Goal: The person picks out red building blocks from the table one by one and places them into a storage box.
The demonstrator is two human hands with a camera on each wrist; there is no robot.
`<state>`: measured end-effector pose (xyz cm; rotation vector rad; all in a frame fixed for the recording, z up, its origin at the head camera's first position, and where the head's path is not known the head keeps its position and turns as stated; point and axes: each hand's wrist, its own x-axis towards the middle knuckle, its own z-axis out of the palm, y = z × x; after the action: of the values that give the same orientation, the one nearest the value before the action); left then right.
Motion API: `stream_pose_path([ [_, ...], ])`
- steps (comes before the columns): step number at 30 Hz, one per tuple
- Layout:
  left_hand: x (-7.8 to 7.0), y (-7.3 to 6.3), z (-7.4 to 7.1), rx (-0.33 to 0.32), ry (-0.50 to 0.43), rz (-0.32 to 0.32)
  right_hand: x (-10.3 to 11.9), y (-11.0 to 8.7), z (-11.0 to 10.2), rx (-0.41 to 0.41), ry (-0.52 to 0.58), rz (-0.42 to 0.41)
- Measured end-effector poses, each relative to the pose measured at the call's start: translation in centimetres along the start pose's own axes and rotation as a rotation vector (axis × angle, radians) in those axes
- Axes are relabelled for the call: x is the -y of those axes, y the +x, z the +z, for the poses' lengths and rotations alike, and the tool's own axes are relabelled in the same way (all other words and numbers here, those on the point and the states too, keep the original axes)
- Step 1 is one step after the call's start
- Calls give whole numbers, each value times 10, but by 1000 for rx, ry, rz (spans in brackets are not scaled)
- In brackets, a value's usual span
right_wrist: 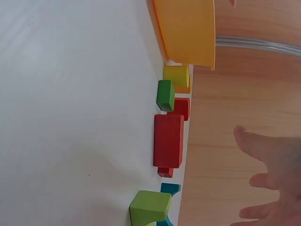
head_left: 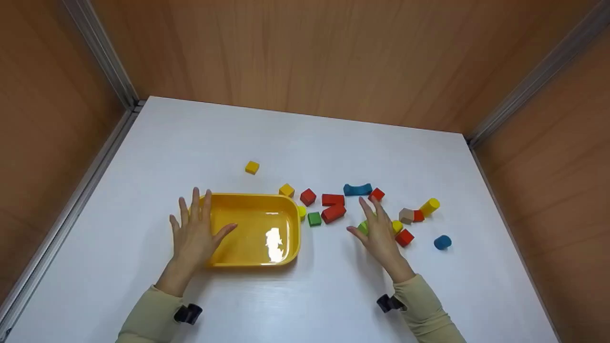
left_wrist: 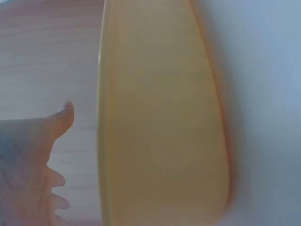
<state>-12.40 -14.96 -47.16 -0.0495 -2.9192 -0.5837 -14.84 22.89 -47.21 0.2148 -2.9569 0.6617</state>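
With fingers spread, my left hand (head_left: 193,240) is over the left end of a yellow plastic tray (head_left: 252,195); in the left wrist view it appears apart from the tray's side wall (left_wrist: 160,113). My right hand (head_left: 381,236) also has its fingers spread, above toy blocks and holding nothing. Partly hidden by it are a light green block (head_left: 363,227) and a yellow block (head_left: 397,226). A red block (head_left: 404,237) lies just to its right. Between tray and right hand lie a green cube (head_left: 314,219) and red blocks (head_left: 333,213). The tray's inside shows only glare.
Beyond the right hand lie a blue arch-shaped block (head_left: 357,189), a natural wood block (head_left: 406,216), a yellow cylinder (head_left: 430,206) and a blue cylinder (head_left: 442,242). A yellow cube (head_left: 252,167) sits behind the tray. Wooden panels (head_left: 305,57) wall the white table (head_left: 200,133).
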Motion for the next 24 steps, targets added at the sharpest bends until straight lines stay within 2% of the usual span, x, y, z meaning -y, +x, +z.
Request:
stream_pose_path([
  [9,19,2,3,45,-57,-104,9,16,20,61,26,25],
  [20,29,7,11,14,-141,-183,13,30,44,130,72,75],
  [24,31,10,12,-5,-145,-202,14,34,51,140,89,96],
])
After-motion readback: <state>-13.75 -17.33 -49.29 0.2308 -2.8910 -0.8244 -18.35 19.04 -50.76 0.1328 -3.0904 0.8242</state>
